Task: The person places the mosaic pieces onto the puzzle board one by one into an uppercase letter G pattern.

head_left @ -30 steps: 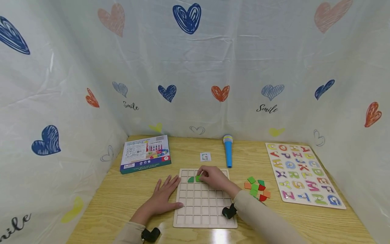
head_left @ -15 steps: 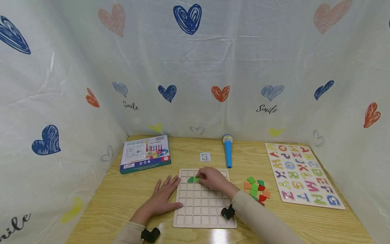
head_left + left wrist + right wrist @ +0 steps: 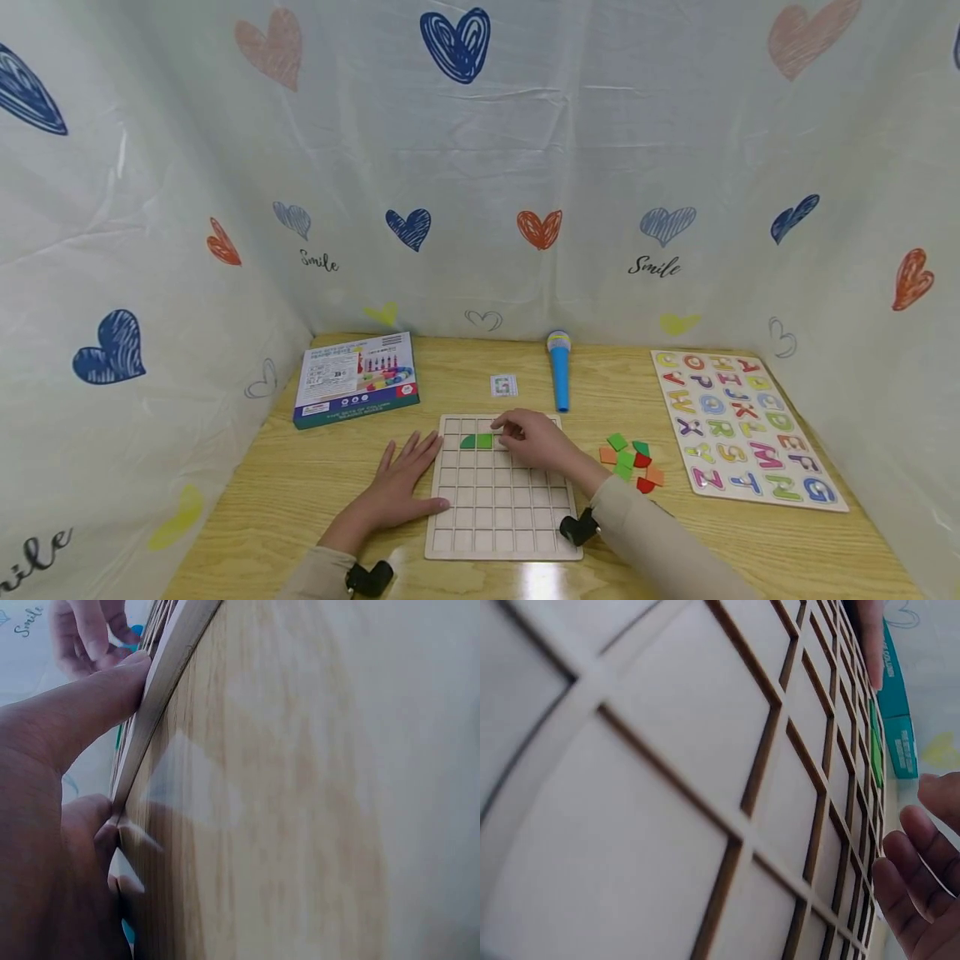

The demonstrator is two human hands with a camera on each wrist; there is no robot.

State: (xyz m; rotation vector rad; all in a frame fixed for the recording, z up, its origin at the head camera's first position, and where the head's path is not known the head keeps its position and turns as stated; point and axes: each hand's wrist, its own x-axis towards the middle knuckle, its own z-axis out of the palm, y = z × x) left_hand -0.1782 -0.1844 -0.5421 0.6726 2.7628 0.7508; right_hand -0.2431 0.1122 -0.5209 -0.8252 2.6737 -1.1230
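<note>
A pale wooden grid board (image 3: 484, 540) lies in front of me. In its second row from the far edge sit a dark green rounded piece (image 3: 468, 442) and, beside it, a light green square tile (image 3: 484, 442). My right hand (image 3: 534, 440) hovers just right of the square, over the board; in the right wrist view its fingers (image 3: 901, 851) are loosely bent with nothing between them. With fingers spread, my left hand (image 3: 397, 493) lies flat on the table along the board's left side. Its thumb (image 3: 112, 694) touches the board's edge in the left wrist view.
Loose green, orange and red tiles (image 3: 624, 461) lie right of the board. Farther right is an alphabet puzzle board (image 3: 750, 429). Behind the grid are a small patterned card (image 3: 504, 385) and a blue toy microphone (image 3: 560, 375). A boxed set (image 3: 357, 379) stands at back left.
My right hand has let go of the light green square tile and drawn slightly right, leaving it in its cell beside the rounded piece. My left hand has stayed put.
</note>
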